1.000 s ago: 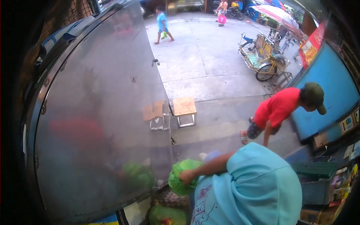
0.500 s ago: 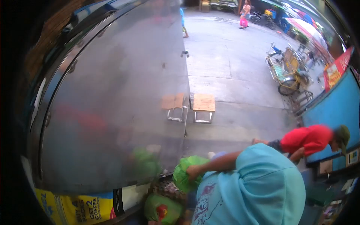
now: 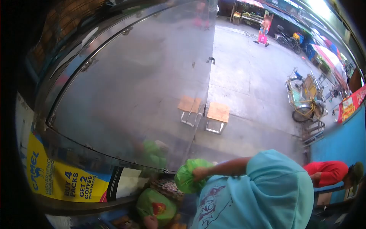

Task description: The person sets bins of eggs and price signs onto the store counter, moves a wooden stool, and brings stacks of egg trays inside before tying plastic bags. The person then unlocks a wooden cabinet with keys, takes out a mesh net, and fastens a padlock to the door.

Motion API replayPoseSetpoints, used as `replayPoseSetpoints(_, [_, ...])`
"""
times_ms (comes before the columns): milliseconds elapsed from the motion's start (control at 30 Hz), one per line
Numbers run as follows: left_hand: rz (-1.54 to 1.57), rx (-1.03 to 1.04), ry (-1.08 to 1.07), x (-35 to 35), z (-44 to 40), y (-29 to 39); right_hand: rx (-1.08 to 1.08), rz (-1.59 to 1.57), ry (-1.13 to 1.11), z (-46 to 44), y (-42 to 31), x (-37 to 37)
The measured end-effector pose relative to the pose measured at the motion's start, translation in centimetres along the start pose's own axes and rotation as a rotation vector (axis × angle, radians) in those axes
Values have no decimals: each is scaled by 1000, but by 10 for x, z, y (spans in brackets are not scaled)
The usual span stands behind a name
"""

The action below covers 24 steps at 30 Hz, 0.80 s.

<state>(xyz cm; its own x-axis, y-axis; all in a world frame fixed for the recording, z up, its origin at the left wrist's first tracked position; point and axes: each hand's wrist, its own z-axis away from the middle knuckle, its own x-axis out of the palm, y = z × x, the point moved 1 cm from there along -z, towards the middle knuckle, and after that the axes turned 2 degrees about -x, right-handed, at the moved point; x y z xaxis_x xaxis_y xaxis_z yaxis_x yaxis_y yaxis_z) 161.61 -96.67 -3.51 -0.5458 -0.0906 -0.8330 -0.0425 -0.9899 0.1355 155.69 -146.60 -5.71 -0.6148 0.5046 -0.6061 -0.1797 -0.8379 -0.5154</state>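
Observation:
My turquoise-shirted torso fills the lower right. From its sleeve, my right arm reaches left, and my right hand (image 3: 200, 174) is closed around the bunched top of a bright green plastic bag (image 3: 187, 181). The bag's contents are hidden. At the bottom edge, my left hand (image 3: 151, 221) shows only in part. Its fingers look closed against the lower edge of a second green bag (image 3: 146, 204) with a red patch, though the grip is partly out of frame.
A shiny metal panel (image 3: 114, 95) on the left reflects a wooden stool (image 3: 218, 111) outside. Below it hangs a yellow promo sign (image 3: 72, 175). A person in a red shirt (image 3: 329, 173) bends at the right. A tricycle (image 3: 305, 95) and a walking person (image 3: 264, 29) are farther off.
The view has shifted, so the stool and tricycle sit further right and more of the yellow sign shows. More of my left hand is visible. My right hand keeps hold of the green plastic bag.

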Motion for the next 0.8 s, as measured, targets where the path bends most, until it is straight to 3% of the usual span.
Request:
replayPoseSetpoints(67, [94, 182, 242, 18, -6, -10, 1, -11, 6, 6, -3, 0])
replayPoseSetpoints(167, [184, 191, 329, 23, -5, -11, 3, -8, 0, 8, -5, 2])
replayPoseSetpoints(267, [406, 31, 140, 18, -8, -20, -12, 6, -30, 11, -10, -3])
replayPoseSetpoints(367, [342, -34, 206, -3, 17, -1, -52, 19, -47, 7, -14, 3])
replayPoseSetpoints(467, [314, 71, 194, -3, 15, -7, -134, 42, -25, -6, -7, 12])
replayPoseSetpoints(600, [248, 213, 327, -5, 10, 6, -157, -4, -81, 1, -19, 1])
replayPoseSetpoints(633, [317, 139, 292, -11, 16, 15, -135, 16, -119, 10, -33, -8])
replayPoseSetpoints(700, [362, 188, 305, -10, 8, 16, -172, 84, -62, 8, -35, -9])
replayPoseSetpoints(800, [300, 103, 428, -1, 4, 18, -327, 126, 17, -5, -31, -8])
